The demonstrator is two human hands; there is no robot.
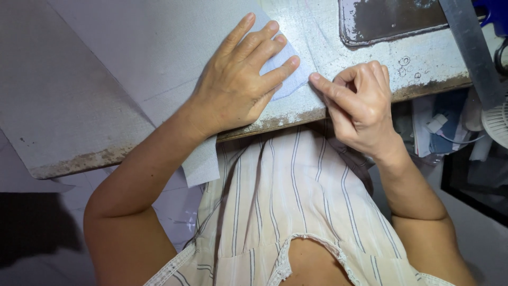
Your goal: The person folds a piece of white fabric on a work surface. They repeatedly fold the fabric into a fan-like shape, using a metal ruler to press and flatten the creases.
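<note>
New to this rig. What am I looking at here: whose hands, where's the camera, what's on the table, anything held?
There is one picture, from a camera worn on a person's head, looking down over their striped top at their own two bare hands. No machine is involved. The left hand lies flat, fingers spread, pressing a pale blue-grey sheet of fabric onto a worn whitish table. The right hand is loosely curled with its index finger pointing at the fabric's edge. Neither hand has a closed grip on anything. A dark, rusty metal plate lies at the table's far side.
</note>
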